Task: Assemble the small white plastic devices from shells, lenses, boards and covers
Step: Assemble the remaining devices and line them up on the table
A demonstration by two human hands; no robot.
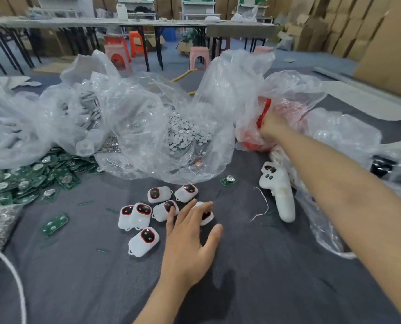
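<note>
Just right of the cluster of small white devices [144, 240], the left hand [187, 239] lies with fingers straight and spread, fingertips on one device, probably to steady or sort it. Seven devices show, counting that one. Well behind and right of the cluster, the right hand [272, 127] reaches into a clear bag [295, 97] of red parts, likely for the next piece; its fingers are hidden, so their state cannot be told. Left of the cluster lies one heap of green boards [31, 176], with three loose boards around it.
</note>
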